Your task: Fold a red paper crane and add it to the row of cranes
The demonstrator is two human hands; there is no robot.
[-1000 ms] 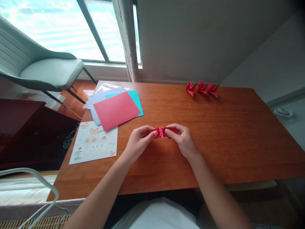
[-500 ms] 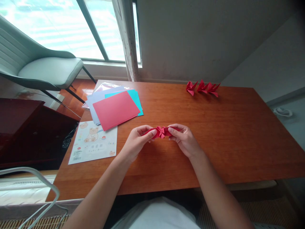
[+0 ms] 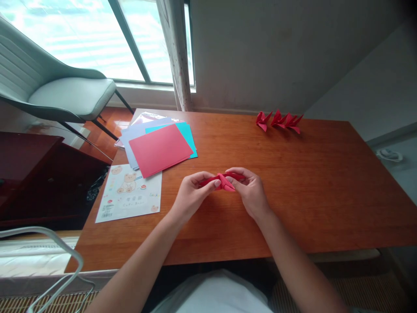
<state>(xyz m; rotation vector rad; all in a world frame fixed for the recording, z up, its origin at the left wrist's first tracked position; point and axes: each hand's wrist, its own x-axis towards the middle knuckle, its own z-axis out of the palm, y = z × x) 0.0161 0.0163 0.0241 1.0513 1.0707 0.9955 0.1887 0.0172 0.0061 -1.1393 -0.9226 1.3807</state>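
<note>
A small piece of folded red origami paper is held just above the wooden table, stretched between my two hands. My left hand pinches its left end, thumb on top and fingers behind. At the other end, my right hand grips it, with the thumb pressing on the middle folds. Parts of the paper are hidden behind the fingers. At the table's far edge stand several finished-looking red origami figures, among them one pointed figure on the left of the row.
Left on the table, red sheets lie over turquoise paper and pale lilac paper. Nearer me is a white sheet with bear drawings. A chair stands beyond the left edge, and a white cable loops at lower left.
The right thumb has moved inward onto the middle of the folded paper. A larger flap now points toward the lower right, where small spread points showed before. The view has shifted slightly.
</note>
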